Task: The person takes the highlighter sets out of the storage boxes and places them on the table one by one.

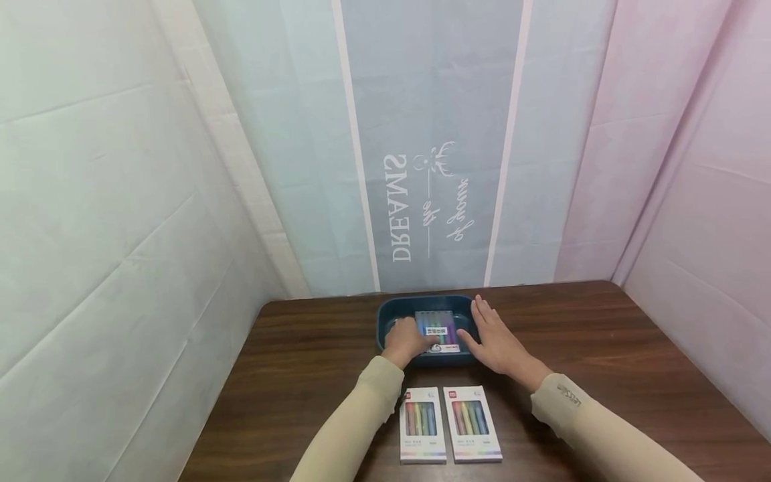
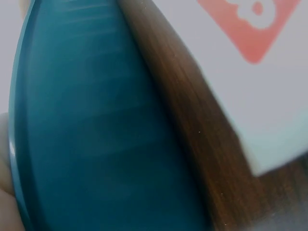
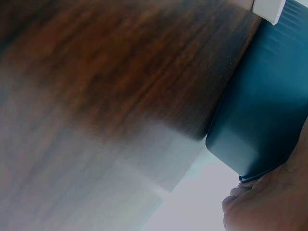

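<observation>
A dark teal plastic basin (image 1: 385,308) sits near the table's back edge. Inside it is a clear pack of coloured sticks (image 1: 442,321) with white labels. My left hand (image 1: 405,340) reaches over the basin's front wall, its fingers curled at the pack's left side and its thumb across the lower part of the pack. The fingertips are hidden in the head view. With fingers straight, my right hand (image 1: 498,340) rests against the basin's right rim. In the right wrist view, the right hand (image 3: 272,207) shows at the basin's corner (image 3: 260,106).
Two white boxes, a left one (image 1: 423,445) and a right one (image 1: 474,447), lie side by side in front of the basin, with coloured sticks in their windows. The brown wooden table (image 1: 301,375) meets hanging cloth (image 1: 434,87) at the back and sides.
</observation>
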The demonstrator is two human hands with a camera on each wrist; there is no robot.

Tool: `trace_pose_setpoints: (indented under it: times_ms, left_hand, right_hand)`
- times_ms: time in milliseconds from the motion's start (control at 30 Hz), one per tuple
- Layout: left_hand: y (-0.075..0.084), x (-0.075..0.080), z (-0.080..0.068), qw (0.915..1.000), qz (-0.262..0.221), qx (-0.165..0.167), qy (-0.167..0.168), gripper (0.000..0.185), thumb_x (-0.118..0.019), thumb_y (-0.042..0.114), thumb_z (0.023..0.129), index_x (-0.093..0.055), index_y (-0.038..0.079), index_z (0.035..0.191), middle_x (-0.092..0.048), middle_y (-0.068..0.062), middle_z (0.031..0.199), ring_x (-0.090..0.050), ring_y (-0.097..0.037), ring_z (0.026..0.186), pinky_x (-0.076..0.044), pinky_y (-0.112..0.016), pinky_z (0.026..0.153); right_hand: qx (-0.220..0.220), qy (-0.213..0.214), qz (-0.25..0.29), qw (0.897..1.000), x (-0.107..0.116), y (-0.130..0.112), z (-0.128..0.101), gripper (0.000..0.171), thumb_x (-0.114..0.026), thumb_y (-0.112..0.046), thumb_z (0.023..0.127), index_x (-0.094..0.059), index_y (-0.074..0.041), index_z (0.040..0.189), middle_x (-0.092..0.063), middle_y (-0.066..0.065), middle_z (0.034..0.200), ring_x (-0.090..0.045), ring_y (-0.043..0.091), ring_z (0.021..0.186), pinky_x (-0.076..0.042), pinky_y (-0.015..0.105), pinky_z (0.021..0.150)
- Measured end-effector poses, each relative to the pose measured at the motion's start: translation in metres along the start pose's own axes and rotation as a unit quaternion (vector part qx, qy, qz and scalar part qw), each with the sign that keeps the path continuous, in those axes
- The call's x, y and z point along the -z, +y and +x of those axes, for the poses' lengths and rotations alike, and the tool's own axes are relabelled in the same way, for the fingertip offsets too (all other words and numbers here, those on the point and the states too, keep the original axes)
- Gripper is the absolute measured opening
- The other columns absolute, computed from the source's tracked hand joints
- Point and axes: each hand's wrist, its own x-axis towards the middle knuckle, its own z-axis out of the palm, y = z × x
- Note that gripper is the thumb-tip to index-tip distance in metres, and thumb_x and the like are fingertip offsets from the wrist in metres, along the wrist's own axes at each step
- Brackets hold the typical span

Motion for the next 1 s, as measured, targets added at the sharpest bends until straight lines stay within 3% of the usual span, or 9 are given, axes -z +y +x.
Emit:
trace_pose_setpoints:
  times_ms: [400,1000]
  left_hand:
    - [-0.0038,0.0019,-0.0007,0.9988,-0.042,-0.025,-0.008,0.044,-0.088,0.044,0.09,-0.078,0.002,0.1,-0.07,-0.004,0.08,-0.059,-0.015,0.068,-0.054,-0.035,0.061]
    - [-0.005,0.0041,0.0003,0.9971,-0.062,-0.033,-0.03,0.048,-0.086,0.041,0.093,-0.078,0.004,0.122,-0.078,-0.011,0.116,-0.071,-0.024,0.096,-0.062,-0.046,0.086]
  right_hand:
    - [-0.005,-0.002,-0.002,1.0,-0.0022,0.0026,0.0006,0.087,-0.057,-0.046,0.111,-0.022,0.013,0.164,-0.014,0.031,0.175,-0.018,0.049,0.161,-0.02,0.066,0.129]
    - [-0.011,-0.008,0.0,1.0,-0.002,0.0029,0.0041,0.089,-0.055,-0.05,0.11,-0.021,0.011,0.165,-0.013,0.03,0.175,-0.017,0.048,0.161,-0.019,0.064,0.13]
